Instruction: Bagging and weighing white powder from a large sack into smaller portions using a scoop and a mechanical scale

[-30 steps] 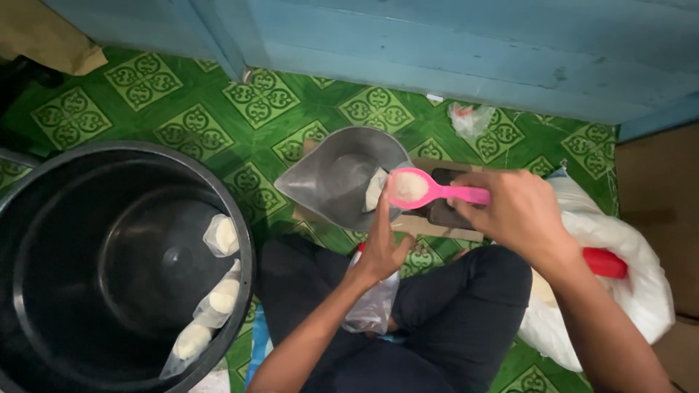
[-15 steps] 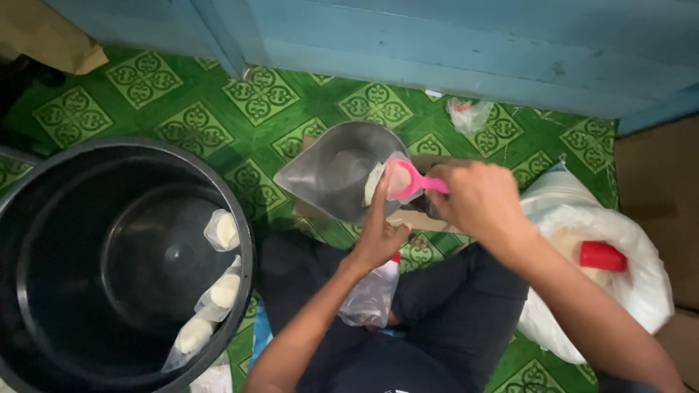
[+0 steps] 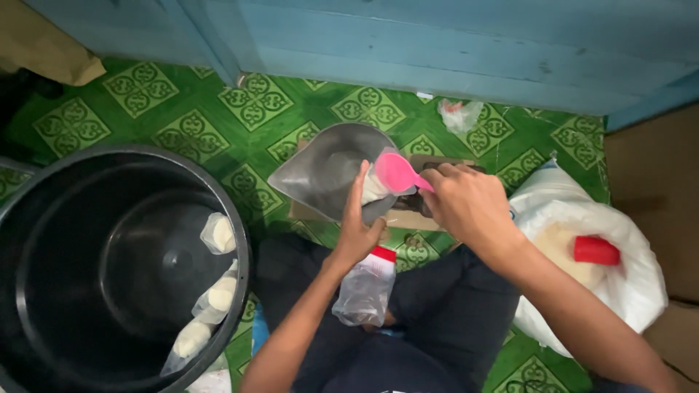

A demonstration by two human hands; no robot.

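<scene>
On green patterned vinyl flooring below a blue wooden wall at twelve o'clock, the right hand grips a pink plastic scoop; the left hand steadies a small clear plastic bag, fingers closed on it.

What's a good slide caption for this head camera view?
Right hand tips pink scoop into bag held by left hand over metal pan.

Ahead of my hands, the green patterned floor lies open up to the blue wall, broken only by a crumpled wrapper. To my left the big black tub blocks the way, though its mouth stands open (small filled bags line its right side). To my right the white sack, a red cup inside, closes that flank. The metal pan sits dead centre.
</scene>
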